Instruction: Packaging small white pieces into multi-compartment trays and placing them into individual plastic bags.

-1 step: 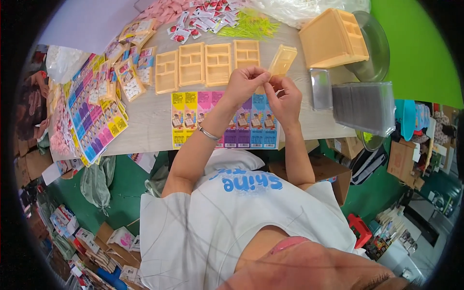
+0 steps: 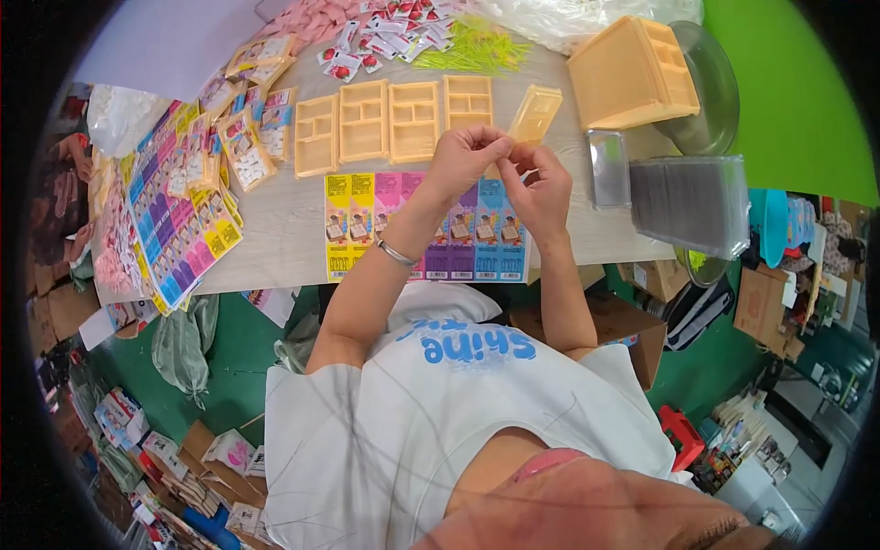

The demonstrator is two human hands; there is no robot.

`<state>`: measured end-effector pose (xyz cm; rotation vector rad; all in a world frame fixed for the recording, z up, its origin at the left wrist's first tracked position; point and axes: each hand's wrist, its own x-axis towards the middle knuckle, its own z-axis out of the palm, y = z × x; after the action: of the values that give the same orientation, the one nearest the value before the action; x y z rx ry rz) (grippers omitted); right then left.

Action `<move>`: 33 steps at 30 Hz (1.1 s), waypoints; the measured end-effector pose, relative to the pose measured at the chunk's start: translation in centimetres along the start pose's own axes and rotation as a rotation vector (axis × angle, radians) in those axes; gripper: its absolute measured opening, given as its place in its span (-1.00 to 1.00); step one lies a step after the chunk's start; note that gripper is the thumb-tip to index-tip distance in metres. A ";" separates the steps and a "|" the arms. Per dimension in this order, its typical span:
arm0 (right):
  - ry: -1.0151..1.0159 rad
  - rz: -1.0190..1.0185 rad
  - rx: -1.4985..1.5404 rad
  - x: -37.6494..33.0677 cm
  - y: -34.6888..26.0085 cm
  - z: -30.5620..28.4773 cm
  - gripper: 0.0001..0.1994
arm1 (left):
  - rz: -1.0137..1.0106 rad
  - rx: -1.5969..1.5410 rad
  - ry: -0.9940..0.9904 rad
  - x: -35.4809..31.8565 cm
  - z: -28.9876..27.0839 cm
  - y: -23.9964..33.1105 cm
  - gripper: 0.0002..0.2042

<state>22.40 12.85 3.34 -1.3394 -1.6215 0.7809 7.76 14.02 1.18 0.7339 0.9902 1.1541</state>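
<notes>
A pale yellow compartment tray (image 2: pixel 535 112) is tilted just beyond my fingers, its near end between my two hands. My left hand (image 2: pixel 467 163), with a silver bangle at the wrist, is closed, thumb and fingertips pinched at the tray's lower left corner. My right hand (image 2: pixel 541 188) is closed too, its fingers curled at the same near end; what lies under the fingertips is partly hidden. To the left stands a row of similar yellow trays, the nearest one (image 2: pixel 468 101) by my left hand. A printed colourful card sheet (image 2: pixel 490 229) lies beneath my forearms.
Stacked yellow trays (image 2: pixel 619 78) and clear plastic lids (image 2: pixel 687 203) stand at the right. Small sachets (image 2: pixel 385 41) and green sticks (image 2: pixel 472 46) lie at the back. Filled packs (image 2: pixel 245 151) and card sheets (image 2: pixel 188 215) cover the left. Another person's hand (image 2: pixel 78 243) shows far left.
</notes>
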 end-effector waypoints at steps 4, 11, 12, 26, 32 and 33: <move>-0.020 0.003 0.037 -0.1 -0.1 0.2 -0.86 | -0.027 -0.037 0.004 0.3 -0.1 -0.4 -0.89; -0.015 0.140 0.290 -0.4 1.5 0.5 -0.87 | -0.059 -0.066 0.072 0.2 0.9 0.0 -0.91; -0.011 0.142 0.286 -0.4 1.5 0.5 -0.87 | -0.070 -0.047 0.085 0.2 1.0 0.1 -0.91; -0.047 0.116 0.365 0.1 -0.3 0.9 -0.88 | 0.079 -0.030 0.038 -0.6 0.6 1.7 -0.93; -0.081 0.170 0.447 -0.2 -0.3 1.1 -0.89 | 0.066 -0.115 0.014 -0.8 0.2 1.0 -0.92; -0.082 0.171 0.447 -0.2 -0.4 0.9 -0.89 | 0.062 -0.148 -0.004 -0.9 0.0 0.9 -0.91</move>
<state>21.37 12.61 3.27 -1.1386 -1.3005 1.2328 7.37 13.43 2.20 0.6520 0.8738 1.2645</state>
